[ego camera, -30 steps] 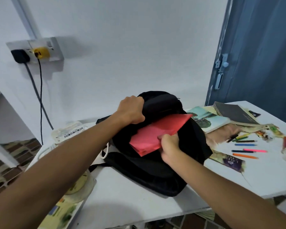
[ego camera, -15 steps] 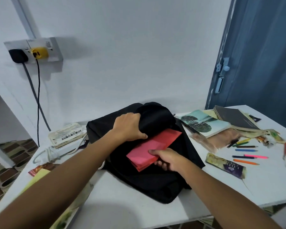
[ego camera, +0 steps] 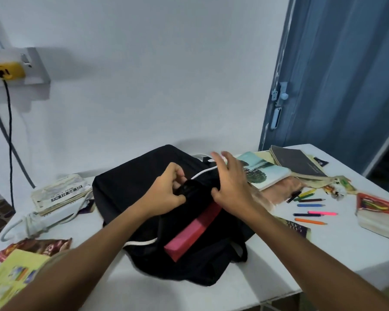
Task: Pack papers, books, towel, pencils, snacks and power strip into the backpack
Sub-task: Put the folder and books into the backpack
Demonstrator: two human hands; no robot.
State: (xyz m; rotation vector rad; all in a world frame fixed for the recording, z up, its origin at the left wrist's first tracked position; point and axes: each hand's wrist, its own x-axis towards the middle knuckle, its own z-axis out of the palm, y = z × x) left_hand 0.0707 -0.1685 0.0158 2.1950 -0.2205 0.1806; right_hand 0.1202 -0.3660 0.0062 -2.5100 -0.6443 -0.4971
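The red papers (ego camera: 194, 232), which a second ago stood half out of the black backpack (ego camera: 144, 187) with the right hand (ego camera: 231, 187) pinching their lower edge, now lie mostly inside it: only a long red strip shows along the opening, running from beneath the right hand toward the near edge of the tabletop (ego camera: 323, 254). The right hand has let go of the papers and lifted; its fingers (ego camera: 220, 158) are spread and nearly straight, the palm hovering over or lightly touching the bag's far flap, and it holds nothing. The left hand (ego camera: 166, 194) has kept its place at the mouth of the bag, its fingers curled round a bunched fold of black fabric, apparently holding the opening up. The backpack has sunk from a propped posture to lie flatter at the middle of the tabletop, a white drawcord (ego camera: 202, 173) visible at its mouth. Judged from this, the papers are nearly stowed and the remaining items wait. The books (ego camera: 265, 173) are stacked toward the far right corner, with the brownish towel (ego camera: 283, 191) just in front of them and the pencils (ego camera: 310, 205) scattered toward the right edge. The snacks (ego camera: 36, 245) lie at the near left corner. The power strip (ego camera: 54, 216) and its coiled cable lie along the left edge, beneath a worn booklet (ego camera: 58, 191).
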